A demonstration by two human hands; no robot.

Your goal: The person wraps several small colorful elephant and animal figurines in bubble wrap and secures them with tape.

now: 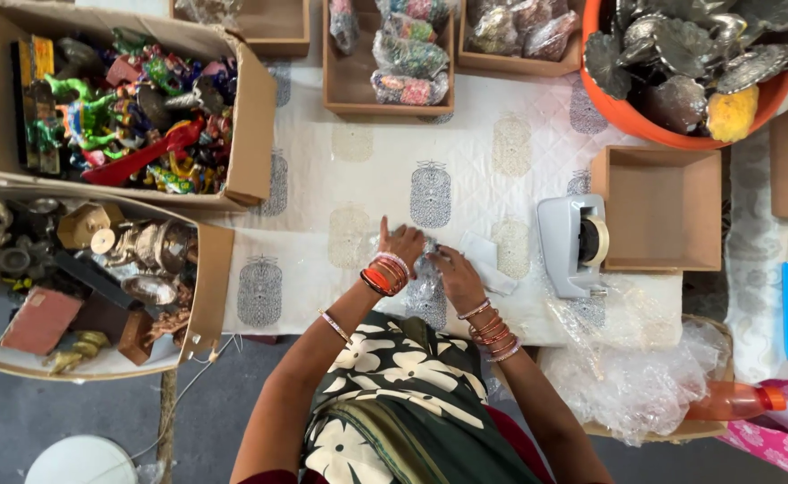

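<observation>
Both hands, left hand [401, 244] and right hand [452, 273], press flat on a clear plastic pouch [425, 269]; tape dispenser [573, 244] stands unused right of them, wrapping unsealed.

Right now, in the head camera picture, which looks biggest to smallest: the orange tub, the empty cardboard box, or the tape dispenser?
1. Orange tub, though the frame cuts it off.
2. Empty cardboard box.
3. Tape dispenser.
</observation>
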